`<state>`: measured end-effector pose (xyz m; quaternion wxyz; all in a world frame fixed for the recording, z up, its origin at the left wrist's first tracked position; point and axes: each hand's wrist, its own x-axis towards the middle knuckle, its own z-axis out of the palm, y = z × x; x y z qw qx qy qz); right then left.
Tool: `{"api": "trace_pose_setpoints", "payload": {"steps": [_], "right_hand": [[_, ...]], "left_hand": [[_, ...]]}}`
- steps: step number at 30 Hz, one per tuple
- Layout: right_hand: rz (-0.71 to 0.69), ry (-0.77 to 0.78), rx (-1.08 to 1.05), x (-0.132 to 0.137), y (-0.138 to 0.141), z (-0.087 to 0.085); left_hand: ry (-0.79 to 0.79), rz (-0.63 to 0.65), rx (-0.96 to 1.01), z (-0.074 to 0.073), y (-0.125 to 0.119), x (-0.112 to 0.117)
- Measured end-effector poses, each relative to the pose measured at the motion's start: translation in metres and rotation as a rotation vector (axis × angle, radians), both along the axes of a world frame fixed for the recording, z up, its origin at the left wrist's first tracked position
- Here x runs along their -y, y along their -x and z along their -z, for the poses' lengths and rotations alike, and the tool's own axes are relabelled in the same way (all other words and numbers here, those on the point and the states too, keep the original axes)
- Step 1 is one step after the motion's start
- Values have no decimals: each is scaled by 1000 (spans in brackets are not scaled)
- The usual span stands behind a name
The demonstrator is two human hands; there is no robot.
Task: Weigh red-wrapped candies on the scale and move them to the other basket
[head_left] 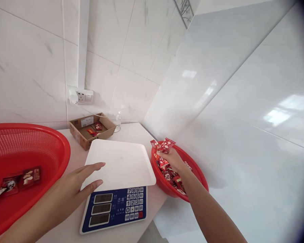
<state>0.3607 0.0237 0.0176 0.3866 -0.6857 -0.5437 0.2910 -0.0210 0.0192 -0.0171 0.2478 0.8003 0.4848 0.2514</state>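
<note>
My right hand [172, 158] is closed on red snack packets [166, 143], held at the left rim of a red plastic basket [202, 175]. More red and brown packets [168, 176] fill that basket below the hand. My left hand [84, 177] holds nothing; its thumb and fingers are apart over the left edge of a digital scale's white pan [121, 162]. Nothing lies on the pan. Blue and white, the scale's keypad panel [116, 207] faces me; its display digits are too faint to read.
A larger red basket [63, 148] at the left holds a few packets [27, 177]. Behind the scale stands a shallow cardboard box [78, 135] with some packets inside. A coiled cord [119, 116] and a wall socket [81, 97] are at the back. Tiled walls meet at the corner.
</note>
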Motion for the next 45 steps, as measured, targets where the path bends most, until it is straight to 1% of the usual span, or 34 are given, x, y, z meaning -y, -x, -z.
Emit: {"api": "trace_pose_setpoints", "payload": {"steps": [3, 5, 6, 8, 10, 14, 16, 18, 20, 23, 25, 26, 30, 33, 35, 38, 40, 42, 44, 45], "right_hand": [[-212, 19, -193, -9, 48, 3], [-304, 49, -234, -14, 76, 9], [-328, 62, -220, -16, 89, 13], [-339, 72, -160, -21, 108, 22], [-323, 60, -111, -27, 120, 31], [-272, -17, -106, -37, 126, 45], [-247, -41, -98, -38, 125, 46], [-269, -38, -67, -36, 123, 42], [-345, -7, -25, -31, 121, 34], [-495, 91, -2, -21, 118, 20], [-545, 135, 10, -15, 114, 13], [-544, 146, 20, -13, 112, 10], [-430, 134, 77, -8, 101, 8], [-341, 61, 163, -5, 95, 7], [-322, 38, 213, -1, 92, 6], [-313, 57, 230, 9, 79, 2], [-266, 65, 244, 16, 60, 1], [-149, 98, 322, 24, 32, -1], [-9, 179, 443, 33, 0, -2], [24, 234, 493, 37, -15, -3]], "left_hand": [[17, -12, -16, -8, 1, 3], [7, -19, -20, -12, 2, 5], [3, -23, -22, -13, 2, 6], [6, -27, -30, -16, 3, 7], [21, -25, -33, -19, 3, 8], [61, -14, -19, -20, 2, 8], [63, -10, -10, -20, 1, 7], [59, -13, -11, -19, 1, 7], [58, -16, -17, -18, 2, 6], [43, -6, -9, -17, 2, 6], [46, -3, -6, -17, 2, 6], [54, -4, -9, -17, 2, 6], [92, 1, -34, -18, 0, 6], [127, -7, -66, -19, -1, 6], [138, -14, -81, -19, -1, 6], [137, -16, -94, -16, 1, 5], [126, -22, -97, -12, 3, 3], [113, -30, -96, -7, 5, -1], [106, -35, -96, -1, 5, -5], [109, -35, -99, 0, 5, -6]]}}
